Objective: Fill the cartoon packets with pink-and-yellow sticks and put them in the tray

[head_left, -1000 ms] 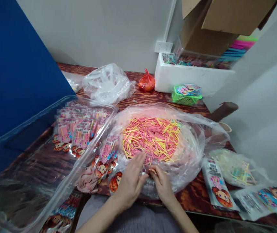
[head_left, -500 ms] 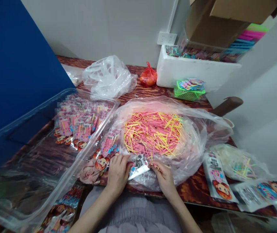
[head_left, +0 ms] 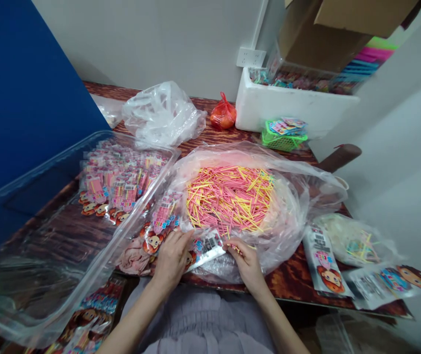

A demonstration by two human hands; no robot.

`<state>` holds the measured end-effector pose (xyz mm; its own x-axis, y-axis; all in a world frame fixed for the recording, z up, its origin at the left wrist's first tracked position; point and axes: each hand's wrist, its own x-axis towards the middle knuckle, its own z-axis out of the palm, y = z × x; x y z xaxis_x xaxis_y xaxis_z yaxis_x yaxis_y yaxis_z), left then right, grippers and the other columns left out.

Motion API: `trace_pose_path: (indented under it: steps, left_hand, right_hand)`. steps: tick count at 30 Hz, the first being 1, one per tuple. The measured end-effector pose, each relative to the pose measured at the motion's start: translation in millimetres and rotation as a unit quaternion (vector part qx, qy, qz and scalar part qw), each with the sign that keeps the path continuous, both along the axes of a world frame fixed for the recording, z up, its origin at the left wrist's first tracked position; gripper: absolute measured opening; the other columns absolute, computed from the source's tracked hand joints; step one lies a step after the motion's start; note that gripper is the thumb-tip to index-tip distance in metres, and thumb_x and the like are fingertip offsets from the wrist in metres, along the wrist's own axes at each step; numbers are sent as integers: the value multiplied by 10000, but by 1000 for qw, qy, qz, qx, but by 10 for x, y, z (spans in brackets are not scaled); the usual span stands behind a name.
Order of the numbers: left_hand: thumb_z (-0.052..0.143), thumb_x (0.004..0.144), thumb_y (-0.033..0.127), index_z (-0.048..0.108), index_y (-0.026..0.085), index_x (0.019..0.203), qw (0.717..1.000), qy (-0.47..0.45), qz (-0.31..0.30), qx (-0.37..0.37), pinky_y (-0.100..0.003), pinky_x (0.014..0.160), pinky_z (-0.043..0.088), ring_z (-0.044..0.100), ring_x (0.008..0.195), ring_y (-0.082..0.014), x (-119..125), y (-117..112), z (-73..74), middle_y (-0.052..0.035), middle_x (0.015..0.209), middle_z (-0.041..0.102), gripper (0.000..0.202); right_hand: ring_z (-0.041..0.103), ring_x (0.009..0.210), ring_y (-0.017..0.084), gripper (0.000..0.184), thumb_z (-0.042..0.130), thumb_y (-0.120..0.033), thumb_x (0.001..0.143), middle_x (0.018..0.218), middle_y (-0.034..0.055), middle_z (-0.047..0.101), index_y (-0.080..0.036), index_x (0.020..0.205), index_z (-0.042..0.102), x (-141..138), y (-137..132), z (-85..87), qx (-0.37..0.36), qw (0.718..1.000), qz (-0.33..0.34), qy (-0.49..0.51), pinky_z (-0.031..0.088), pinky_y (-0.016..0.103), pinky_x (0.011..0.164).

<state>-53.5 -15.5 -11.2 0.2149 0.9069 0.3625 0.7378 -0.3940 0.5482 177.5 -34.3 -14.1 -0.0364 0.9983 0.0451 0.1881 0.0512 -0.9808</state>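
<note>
A printed plastic packet (head_left: 207, 246), silver with a barcode, lies flat at the table's front edge, and my left hand (head_left: 173, 255) grips its left end. My right hand (head_left: 243, 260) is closed at the packet's right end, pinching a small bunch of thin sticks (head_left: 235, 248) whose ends show between the fingers. Just beyond both hands, a large clear plastic bag (head_left: 291, 231) lies spread open, full of loose pink and yellow sticks (head_left: 228, 199). Filled packets (head_left: 166, 211) with a cartoon face lie against the bag, left of my left hand.
A clear plastic bin (head_left: 133, 196) at left holds many filled packets. Flat packets (head_left: 328, 275) and a small bag of sticks (head_left: 361, 246) lie at right. Behind are a crumpled bag (head_left: 164, 115), a red bag of fruit (head_left: 223, 115), a green basket (head_left: 284, 141) and a white foam box (head_left: 295, 108).
The packet now shows more of its length between my hands, its barcode and print visible. My left hand has shifted slightly left and down. The whole view has moved a little.
</note>
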Motion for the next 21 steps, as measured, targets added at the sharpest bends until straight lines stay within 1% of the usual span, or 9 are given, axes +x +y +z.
trace_pose_path:
  steps: [3,5,7,9,11,13,14,18,21]
  left_hand:
    - [408,974,216,567,224,1320,997,-66,14,-36,-416,1006,449,557,1194,-237,9,0,175,-103,1291,615,381]
    - [419,973,243,590,240,1298,988,-141,25,-62,-407,1062,400,528,1249,-227,21,5,335,-86,1352,583,368]
    - [471,953,291,666,236,1181,965,-235,49,-107,-370,1028,424,577,1176,-218,27,23,488,-70,1244,653,305]
    - [580,887,358,709,210,1008,921,-339,87,-171,-309,879,494,644,973,-201,29,56,597,-49,1021,713,230]
    - [685,792,416,681,187,859,866,-428,118,-229,-242,692,494,620,743,-157,34,92,640,-7,809,679,238]
    - [713,751,461,625,177,765,834,-473,128,-255,-201,587,438,541,620,-117,49,113,621,29,689,598,298]
    - [699,760,482,600,175,734,833,-474,129,-256,-191,567,414,508,598,-107,60,114,596,38,658,563,324]
    - [587,843,529,534,179,645,866,-416,111,-255,-194,552,369,446,580,-108,112,63,473,40,606,493,406]
    - [605,835,496,592,175,680,870,-401,75,-278,-204,573,384,470,601,-117,132,18,405,32,622,517,357]
  right_hand:
    - [637,873,226,176,576,-343,913,884,50,702,-242,913,720,2,2,-10,-1,1000,-4,4,456,324,804]
    - [636,879,228,181,579,-352,911,886,51,704,-243,916,722,3,3,-9,-5,1000,-8,2,456,326,809]
    - [633,880,228,190,577,-365,911,882,50,705,-244,910,724,2,3,-7,-5,1000,-8,-1,455,326,814]
    - [631,879,228,204,569,-374,915,877,50,703,-244,903,725,0,3,-10,-3,1000,-3,-4,453,326,817]
    - [631,878,230,207,568,-377,915,881,53,703,-243,903,726,-3,3,-21,-3,1000,-3,-6,453,326,814]
    - [632,883,233,197,578,-375,909,894,56,705,-247,907,727,-7,1,-35,-5,1000,-8,-5,455,327,811]
    - [633,886,236,191,584,-374,905,900,57,705,-249,909,728,-9,1,-40,-6,1000,-11,-4,456,328,812]
    - [629,887,238,201,563,-367,917,893,59,700,-251,909,728,-14,2,-31,-5,1000,-2,-14,449,330,813]
    - [626,885,236,206,555,-362,922,890,60,697,-248,899,725,-17,1,-17,-3,1000,0,-22,445,329,813]
